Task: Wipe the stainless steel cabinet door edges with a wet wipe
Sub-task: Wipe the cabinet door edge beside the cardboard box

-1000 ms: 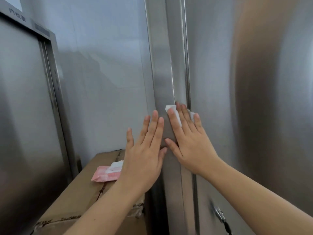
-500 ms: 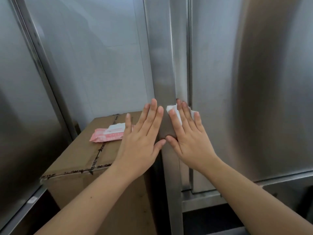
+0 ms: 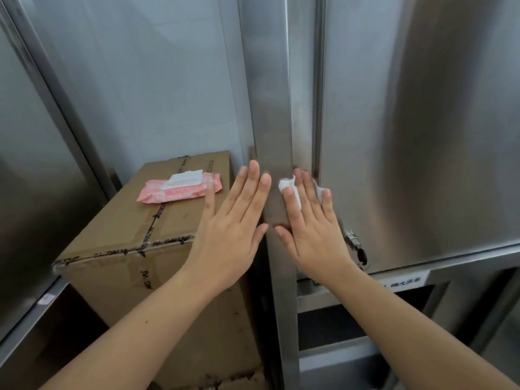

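The right hand (image 3: 312, 220) lies flat with its fingers straight and slightly spread, pressing the white wipe (image 3: 284, 183) against the steel where the upright strip (image 3: 270, 108) meets the left edge of the door (image 3: 422, 136). The wipe shows above the fingertips and between the fingers (most of it is hidden under the hand). The left hand (image 3: 233, 229) is flat as well, fingers straight and close together, holding nothing. Its fingertips lie over the strip's left side, and the two thumbs nearly meet. Just below the right hand a latch (image 3: 356, 243) sits on the door's lower left corner. Left of the strip stands a taped box (image 3: 135, 220), with a pink pack (image 3: 180, 190) of wipes lying flat on top.
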Available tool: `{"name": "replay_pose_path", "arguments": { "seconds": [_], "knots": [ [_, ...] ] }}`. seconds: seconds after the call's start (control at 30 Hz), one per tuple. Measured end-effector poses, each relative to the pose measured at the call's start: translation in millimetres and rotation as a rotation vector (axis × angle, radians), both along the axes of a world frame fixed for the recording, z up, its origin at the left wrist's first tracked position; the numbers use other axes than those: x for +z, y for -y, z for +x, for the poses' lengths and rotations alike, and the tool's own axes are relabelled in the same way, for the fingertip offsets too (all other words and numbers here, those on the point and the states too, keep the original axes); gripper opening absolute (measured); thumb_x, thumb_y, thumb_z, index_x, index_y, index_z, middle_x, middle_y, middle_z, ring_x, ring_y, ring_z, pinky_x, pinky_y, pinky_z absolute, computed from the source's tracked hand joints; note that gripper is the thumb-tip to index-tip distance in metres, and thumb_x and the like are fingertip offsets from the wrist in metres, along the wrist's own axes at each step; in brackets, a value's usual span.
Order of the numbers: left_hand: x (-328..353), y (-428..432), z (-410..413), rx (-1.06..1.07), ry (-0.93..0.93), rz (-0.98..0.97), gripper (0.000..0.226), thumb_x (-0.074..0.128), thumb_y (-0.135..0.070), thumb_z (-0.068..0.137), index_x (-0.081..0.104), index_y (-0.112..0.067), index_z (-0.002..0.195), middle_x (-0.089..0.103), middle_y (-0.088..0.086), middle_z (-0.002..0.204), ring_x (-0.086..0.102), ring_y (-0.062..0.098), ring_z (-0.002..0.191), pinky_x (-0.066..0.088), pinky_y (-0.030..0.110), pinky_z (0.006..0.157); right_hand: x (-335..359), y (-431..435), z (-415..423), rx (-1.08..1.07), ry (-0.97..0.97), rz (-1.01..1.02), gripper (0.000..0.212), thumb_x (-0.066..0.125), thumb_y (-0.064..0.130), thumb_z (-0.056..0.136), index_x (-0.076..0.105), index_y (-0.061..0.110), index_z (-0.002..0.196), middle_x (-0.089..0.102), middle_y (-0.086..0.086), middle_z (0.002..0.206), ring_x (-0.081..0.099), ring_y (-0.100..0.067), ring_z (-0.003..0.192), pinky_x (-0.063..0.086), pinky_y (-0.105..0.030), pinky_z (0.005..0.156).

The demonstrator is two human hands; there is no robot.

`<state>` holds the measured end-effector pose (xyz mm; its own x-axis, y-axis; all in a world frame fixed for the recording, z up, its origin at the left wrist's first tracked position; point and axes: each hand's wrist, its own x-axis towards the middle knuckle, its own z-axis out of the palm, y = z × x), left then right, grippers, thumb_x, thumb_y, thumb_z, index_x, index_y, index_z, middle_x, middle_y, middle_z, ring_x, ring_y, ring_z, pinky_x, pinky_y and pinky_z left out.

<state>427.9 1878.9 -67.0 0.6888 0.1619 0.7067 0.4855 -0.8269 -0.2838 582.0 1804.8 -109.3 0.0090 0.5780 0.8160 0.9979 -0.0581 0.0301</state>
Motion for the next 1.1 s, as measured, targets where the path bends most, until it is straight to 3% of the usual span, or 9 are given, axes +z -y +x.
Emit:
{"name": "replay_pose_path", "arguments": {
  "seconds": [0.17, 0.33, 0.57, 0.67, 0.73, 0.87, 1.0, 1.03, 1.1],
  "knots": [
    [-13.6, -3.7, -1.9, 0.007, -0.035, 0.033, 0.067, 0.032, -0.035, 0.095, -0.001, -0.012, 0.148, -0.020, 0.002, 0.154, -0.003, 0.017, 0.144, 0.008, 0.051, 0.114, -26.3, 3.9, 1.9, 0.000, 0.011, -0.042, 0.063, 0.017, 0.042, 0.100, -0.020, 0.020, 0.146, -0.006, -0.009, 0.152, -0.013, -0.020, 0.143, -0.003, -0.038, 0.115],
    [-26.8, -0.6, 0.7, -0.016, -0.034, 0.011, 0.076, 0.035, -0.034, 0.093, -0.014, -0.012, 0.147, -0.016, 0.008, 0.155, 0.005, 0.022, 0.143, 0.008, 0.049, 0.113, -56.8, 6.0, 0.0, -0.008, 0.002, -0.069, 0.060, 0.012, 0.044, 0.101, -0.019, 0.020, 0.146, -0.002, -0.004, 0.152, -0.012, -0.020, 0.143, -0.003, -0.038, 0.115],
    [-41.4, 3.0, 9.1, -0.018, 0.015, -0.031, 0.080, 0.037, -0.037, 0.092, -0.015, -0.010, 0.146, -0.009, 0.012, 0.153, -0.006, 0.020, 0.143, 0.010, 0.047, 0.112, -94.2, 10.0, -1.7, -0.113, -0.002, -0.225, 0.061, 0.008, 0.048, 0.099, -0.009, 0.016, 0.149, -0.001, -0.010, 0.152, -0.009, -0.023, 0.144, -0.001, -0.041, 0.113],
    [-50.4, 5.7, 11.3, -0.021, 0.020, -0.033, 0.082, 0.039, -0.038, 0.092, -0.015, -0.010, 0.146, -0.003, 0.013, 0.151, 0.013, 0.027, 0.141, 0.016, 0.050, 0.109, -121.2, 23.3, -7.9, -0.157, 0.018, -0.359, 0.064, 0.022, 0.048, 0.094, 0.015, 0.010, 0.145, 0.017, -0.018, 0.148, 0.022, -0.029, 0.140, 0.017, -0.050, 0.112],
    [-55.7, 8.0, 12.2, -0.024, 0.023, -0.052, 0.082, 0.041, -0.038, 0.093, -0.014, -0.010, 0.147, -0.001, 0.017, 0.151, 0.021, 0.031, 0.138, 0.017, 0.052, 0.107, -135.2, 31.7, -14.3, -0.182, -0.001, -0.435, 0.061, 0.026, 0.046, 0.089, 0.025, 0.011, 0.140, 0.026, -0.017, 0.144, 0.036, -0.031, 0.133, 0.016, -0.050, 0.112],
    [-65.7, 14.5, 7.7, 0.004, -0.021, -0.076, 0.096, 0.059, -0.033, 0.085, -0.011, -0.012, 0.148, 0.009, 0.024, 0.148, 0.025, 0.036, 0.136, 0.024, 0.057, 0.103, -133.0, 38.5, -18.3, -0.195, -0.051, -0.498, 0.063, 0.032, 0.047, 0.090, 0.023, 0.011, 0.142, 0.029, -0.015, 0.144, 0.035, -0.029, 0.132, 0.029, -0.049, 0.106],
    [-72.4, 28.0, 3.8, 0.046, -0.051, -0.164, 0.099, 0.065, -0.031, 0.081, -0.006, -0.012, 0.149, 0.012, 0.023, 0.148, 0.027, 0.037, 0.135, 0.023, 0.058, 0.102, -121.5, 49.2, -18.0, -0.139, -0.095, -0.585, 0.081, 0.066, 0.047, 0.079, 0.029, 0.010, 0.141, 0.039, -0.015, 0.144, 0.038, -0.028, 0.132, 0.037, -0.047, 0.100],
    [-73.5, 32.0, 3.3, 0.061, -0.055, -0.184, 0.095, 0.065, -0.031, 0.081, 0.001, -0.010, 0.148, 0.014, 0.022, 0.148, 0.028, 0.038, 0.134, 0.023, 0.059, 0.101, -119.4, 51.3, -19.2, -0.129, -0.112, -0.617, 0.081, 0.065, 0.046, 0.081, 0.025, 0.011, 0.142, 0.034, -0.015, 0.146, 0.034, -0.028, 0.134, 0.034, -0.048, 0.102],
    [-76.5, 39.6, 0.9, 0.079, -0.055, -0.219, 0.081, 0.061, -0.031, 0.083, 0.015, -0.006, 0.145, 0.019, 0.022, 0.148, 0.029, 0.038, 0.133, 0.024, 0.060, 0.100, -120.3, 54.2, -21.3, -0.090, -0.154, -0.674, 0.078, 0.048, 0.044, 0.093, -0.002, 0.015, 0.145, 0.001, -0.012, 0.154, 0.005, -0.029, 0.142, 0.012, -0.050, 0.111]
  ]
}}
